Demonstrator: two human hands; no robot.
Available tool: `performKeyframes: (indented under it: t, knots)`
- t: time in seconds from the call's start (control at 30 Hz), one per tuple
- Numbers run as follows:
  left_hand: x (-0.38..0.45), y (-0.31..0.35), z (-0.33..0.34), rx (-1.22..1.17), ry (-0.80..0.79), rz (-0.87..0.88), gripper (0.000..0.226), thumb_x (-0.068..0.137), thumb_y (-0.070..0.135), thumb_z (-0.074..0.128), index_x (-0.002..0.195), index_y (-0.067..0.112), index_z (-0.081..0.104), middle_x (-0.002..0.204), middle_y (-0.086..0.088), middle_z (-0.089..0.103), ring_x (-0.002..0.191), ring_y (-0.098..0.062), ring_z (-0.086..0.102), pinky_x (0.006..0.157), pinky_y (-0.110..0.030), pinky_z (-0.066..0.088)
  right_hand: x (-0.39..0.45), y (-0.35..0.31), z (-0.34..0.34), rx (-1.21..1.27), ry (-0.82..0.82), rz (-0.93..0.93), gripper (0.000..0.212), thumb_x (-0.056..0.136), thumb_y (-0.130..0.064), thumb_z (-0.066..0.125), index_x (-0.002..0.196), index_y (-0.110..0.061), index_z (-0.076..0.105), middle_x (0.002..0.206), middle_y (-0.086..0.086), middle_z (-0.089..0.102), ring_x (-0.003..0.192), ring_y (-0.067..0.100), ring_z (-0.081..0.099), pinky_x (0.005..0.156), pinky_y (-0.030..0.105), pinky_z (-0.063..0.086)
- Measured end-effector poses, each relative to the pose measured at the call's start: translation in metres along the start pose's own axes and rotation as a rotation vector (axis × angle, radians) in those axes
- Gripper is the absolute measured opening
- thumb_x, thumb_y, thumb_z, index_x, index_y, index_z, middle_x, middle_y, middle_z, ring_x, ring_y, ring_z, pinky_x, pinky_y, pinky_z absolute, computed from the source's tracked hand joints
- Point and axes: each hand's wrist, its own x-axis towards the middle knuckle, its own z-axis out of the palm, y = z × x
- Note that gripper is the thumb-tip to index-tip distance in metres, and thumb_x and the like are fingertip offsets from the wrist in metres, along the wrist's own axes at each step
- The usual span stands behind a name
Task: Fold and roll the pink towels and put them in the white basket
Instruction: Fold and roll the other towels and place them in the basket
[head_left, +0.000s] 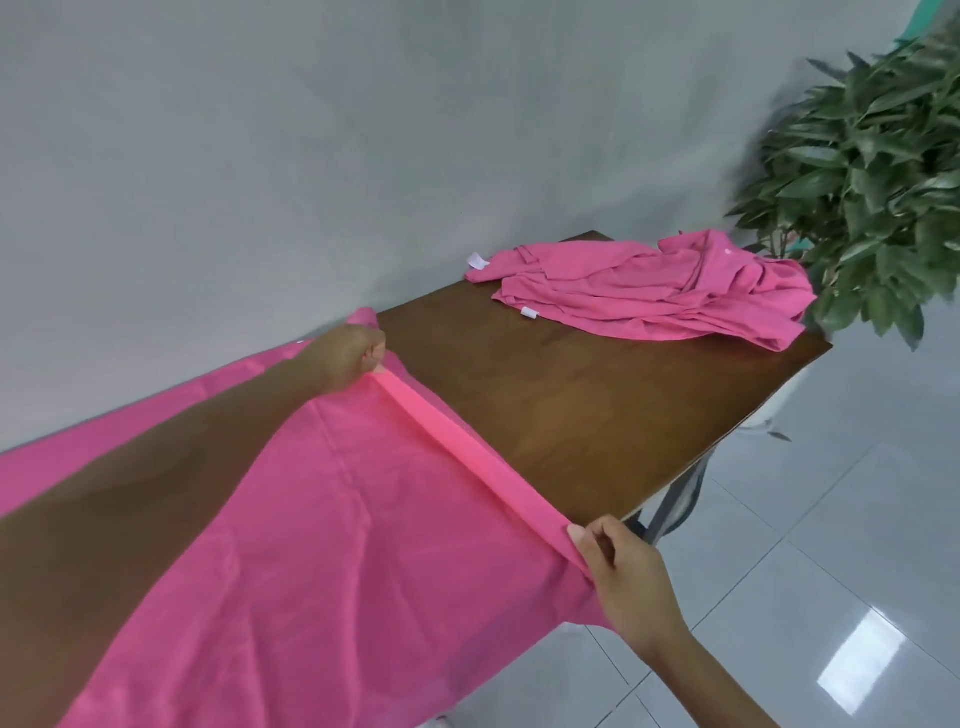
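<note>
While the spread pink towel covers the near and left part of the brown bench, each hand pinches one end of its right-hand edge, pulled taut into a narrow band. The left hand has its grip clenched on the far corner; the right hand has its grip pinching the near corner at the bench's edge (likely to keep the hem straight for a clean fold). A heap of more pink towels waits at the far right, near a leafy plant. No white basket is in view.
</note>
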Motion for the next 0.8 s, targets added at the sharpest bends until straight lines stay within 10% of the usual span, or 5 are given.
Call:
performKeyframes:
  t: [0.8]
  knots:
    - [-0.131, -0.094, -0.042, -0.069, 0.024, 0.098, 0.015, 0.091, -0.002, 0.063, 0.080, 0.008, 0.061, 0.080, -0.004, 0.064, 0.077, -0.024, 0.056, 0.067, -0.031, 0.036, -0.154, -0.111, 0.107, -0.197, 0.212, -0.018, 0.039, 0.099, -0.054, 0.049, 0.077, -0.022, 0.052, 0.060, -0.006, 0.054, 0.055, 0.008, 0.049, 0.056, 0.030, 0.045]
